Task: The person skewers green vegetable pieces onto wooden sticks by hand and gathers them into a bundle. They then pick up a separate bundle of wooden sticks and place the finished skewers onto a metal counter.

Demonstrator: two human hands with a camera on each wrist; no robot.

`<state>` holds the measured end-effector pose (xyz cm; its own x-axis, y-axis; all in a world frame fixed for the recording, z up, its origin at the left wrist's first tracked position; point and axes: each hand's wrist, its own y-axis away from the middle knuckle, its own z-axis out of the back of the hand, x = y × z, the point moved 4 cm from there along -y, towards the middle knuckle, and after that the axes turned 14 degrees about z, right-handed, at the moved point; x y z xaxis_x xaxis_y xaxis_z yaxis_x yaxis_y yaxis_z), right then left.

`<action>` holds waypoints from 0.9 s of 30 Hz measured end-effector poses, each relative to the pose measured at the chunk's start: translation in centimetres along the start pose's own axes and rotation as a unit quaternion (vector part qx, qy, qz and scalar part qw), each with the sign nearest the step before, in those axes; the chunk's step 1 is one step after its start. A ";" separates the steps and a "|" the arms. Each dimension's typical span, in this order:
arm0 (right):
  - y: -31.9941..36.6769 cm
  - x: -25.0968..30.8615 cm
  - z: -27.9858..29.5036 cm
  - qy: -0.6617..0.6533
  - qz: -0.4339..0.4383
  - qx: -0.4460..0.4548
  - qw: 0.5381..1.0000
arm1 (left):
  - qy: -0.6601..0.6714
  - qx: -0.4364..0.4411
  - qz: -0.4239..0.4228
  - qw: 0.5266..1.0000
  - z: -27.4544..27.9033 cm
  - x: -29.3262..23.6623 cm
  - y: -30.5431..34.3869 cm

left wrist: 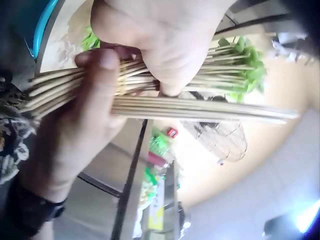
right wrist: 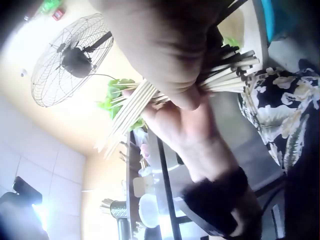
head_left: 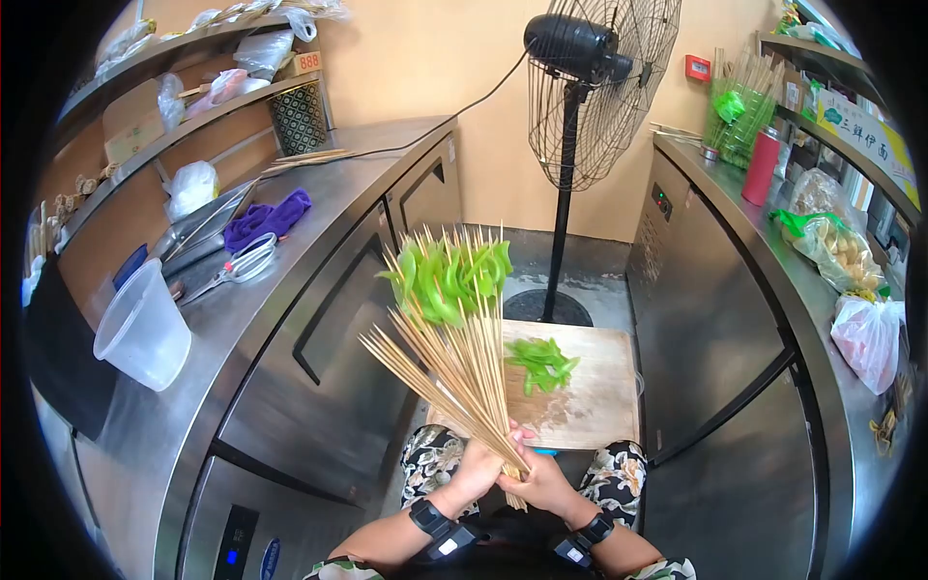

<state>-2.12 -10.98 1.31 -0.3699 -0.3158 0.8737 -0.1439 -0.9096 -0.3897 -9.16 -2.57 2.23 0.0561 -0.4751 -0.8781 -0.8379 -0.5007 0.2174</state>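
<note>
A thick bundle of wooden skewers (head_left: pixel 474 372) stands tilted above the lap, with green vegetable pieces (head_left: pixel 447 275) threaded near its pointed tips. Bare skewers (head_left: pixel 411 372) fan out on its left side. The left hand (head_left: pixel 476 474) grips the bundle low down, and the right hand (head_left: pixel 543 481) holds its lower end, touching the left. In the left wrist view a tan band (left wrist: pixel 121 80) circles the skewers (left wrist: pixel 200 109) by the right thumb. Loose green pieces (head_left: pixel 543 365) lie on the wooden board (head_left: pixel 604 387) beyond the hands.
On the left counter (head_left: pixel 232 358) are a clear plastic tub (head_left: pixel 145 329), scissors (head_left: pixel 237 266) and a purple cloth (head_left: pixel 268 219). A fan (head_left: pixel 565 126) stands behind the board. The right counter (head_left: pixel 725 203) holds a red bottle (head_left: pixel 762 166) and plastic bags (head_left: pixel 865 338).
</note>
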 end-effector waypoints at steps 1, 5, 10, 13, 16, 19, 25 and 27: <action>-0.2 -0.1 -0.1 -0.016 0.005 -0.007 1.000 | -0.006 -0.007 -0.009 1.000 0.0 -0.1 0.0; -0.5 2.2 0.5 -0.070 0.001 -0.029 0.997 | -0.030 -0.042 -0.060 0.997 0.3 -2.4 -0.2; 2.9 -0.8 2.7 -0.068 -0.047 -0.080 0.993 | -0.066 -0.086 -0.116 0.987 1.9 -10.0 -0.5; 5.8 -2.9 3.9 -0.162 -0.121 -0.111 0.973 | -0.046 -0.080 -0.132 0.987 2.9 -16.9 -1.1; 8.4 -6.5 4.9 -0.197 -0.138 -0.154 0.958 | 0.043 -0.091 -0.127 0.987 5.2 -24.3 -3.4; 9.0 -8.8 5.6 -0.295 -0.205 -0.216 0.908 | 0.064 -0.113 -0.113 0.985 9.7 -31.4 -6.7; 7.2 -8.6 4.2 -0.143 -0.181 -0.169 0.958 | 0.141 -0.126 -0.066 0.980 20.6 -39.0 -12.3; 5.8 -4.1 4.4 -0.135 -0.214 -0.176 0.951 | 0.200 -0.104 -0.007 0.974 24.2 -40.6 -13.7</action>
<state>2.64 -16.16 -3.27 0.0334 -0.0380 0.9987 -0.5437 -0.8392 -0.0137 -13.15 41.09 24.60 0.3100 -0.6902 -0.6539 -0.7091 -0.6260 0.3245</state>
